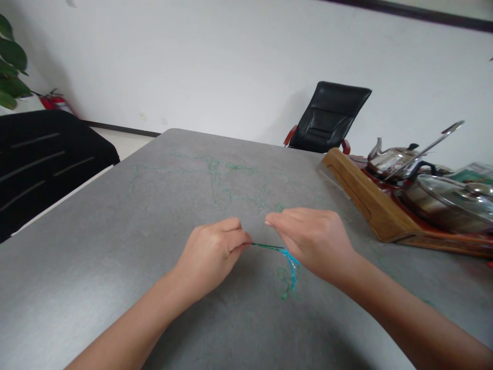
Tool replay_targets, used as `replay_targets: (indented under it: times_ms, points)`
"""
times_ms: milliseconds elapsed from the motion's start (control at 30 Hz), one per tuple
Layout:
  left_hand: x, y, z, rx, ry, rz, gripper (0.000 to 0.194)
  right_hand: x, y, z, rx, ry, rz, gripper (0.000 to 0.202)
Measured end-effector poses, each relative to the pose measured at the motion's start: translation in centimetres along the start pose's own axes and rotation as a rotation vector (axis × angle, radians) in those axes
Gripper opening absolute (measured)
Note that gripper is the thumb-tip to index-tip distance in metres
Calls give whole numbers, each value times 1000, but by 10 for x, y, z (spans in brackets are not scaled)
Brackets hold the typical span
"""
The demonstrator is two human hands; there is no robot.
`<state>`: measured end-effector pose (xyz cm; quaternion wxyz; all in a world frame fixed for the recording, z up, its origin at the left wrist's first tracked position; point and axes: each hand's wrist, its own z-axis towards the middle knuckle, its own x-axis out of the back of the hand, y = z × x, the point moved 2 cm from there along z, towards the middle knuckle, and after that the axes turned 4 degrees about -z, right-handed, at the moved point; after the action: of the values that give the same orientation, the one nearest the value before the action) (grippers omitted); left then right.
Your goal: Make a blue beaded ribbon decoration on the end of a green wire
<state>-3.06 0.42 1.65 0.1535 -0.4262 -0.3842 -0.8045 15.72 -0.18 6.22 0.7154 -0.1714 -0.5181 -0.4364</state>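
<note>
My left hand is closed in a pinch on one end of a thin dark green stick, above the grey table. The stick runs level toward my right hand, whose fingers are pressed together and point left, over its other end. Bright blue strands hang beneath my right palm, with a tangle of green thread beside them. What my right fingers hold, if anything, is hidden. More fine green thread lies in loose loops across the table beyond both hands.
At the right of the grey table, a wooden tray bears a metal kettle and a lidded pot. A black chair stands behind the table; another black chair is at the left.
</note>
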Motion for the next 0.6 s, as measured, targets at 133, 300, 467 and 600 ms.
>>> replay_targets:
  times_ms: [133,300,467,600]
  points:
    - [0,2,-2,-59,5,-7,19,-7,3,0,-37,-29,18,29]
    - [1,3,-4,-162,44,61,25,-15,7,0,-103,-117,45,25]
    - [-1,2,-3,-185,60,147,26,-8,5,2,-167,-152,154,25]
    - [-1,0,-3,-171,128,286,27,10,-1,-3,-270,-261,406,21]
